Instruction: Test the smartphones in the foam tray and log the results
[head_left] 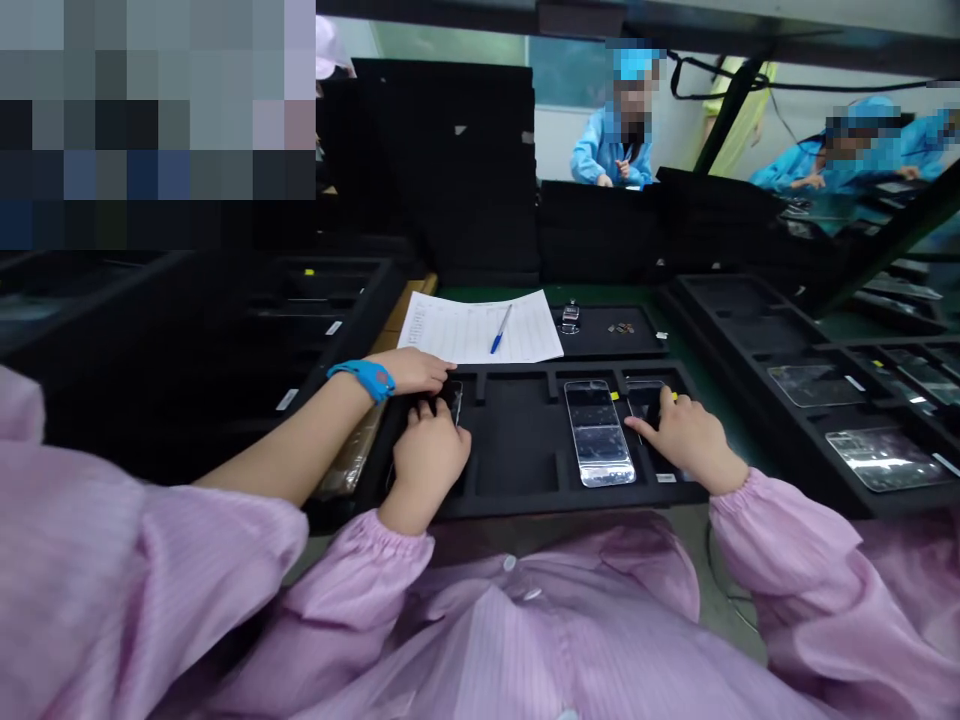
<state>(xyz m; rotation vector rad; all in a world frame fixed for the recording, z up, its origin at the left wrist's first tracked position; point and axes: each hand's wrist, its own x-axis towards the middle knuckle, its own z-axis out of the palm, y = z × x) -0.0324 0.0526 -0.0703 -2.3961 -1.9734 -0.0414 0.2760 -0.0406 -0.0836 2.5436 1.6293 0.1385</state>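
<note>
My left hand (431,455) is at the left slot of a black foam tray (517,505), its fingers bent round a dark phone screen (454,392) that it mostly covers. At the right slot, my right hand (690,435) grips another phone screen (643,397), thumb at its left side and fingers near a yellow tab. Between my hands, a phone screen (598,432) with a bright reflective lower part lies in its own slot. A co-worker's hand (412,370) with a blue wristband reaches in from the left, just beyond my left hand.
Behind the tray lie a paper form (450,325), a blue pen (501,330) and a shallow tray (600,345) with small parts. More foam trays (795,340) with panels stand right and left. Stacked black foam (450,170) rises at the back; people in blue work beyond.
</note>
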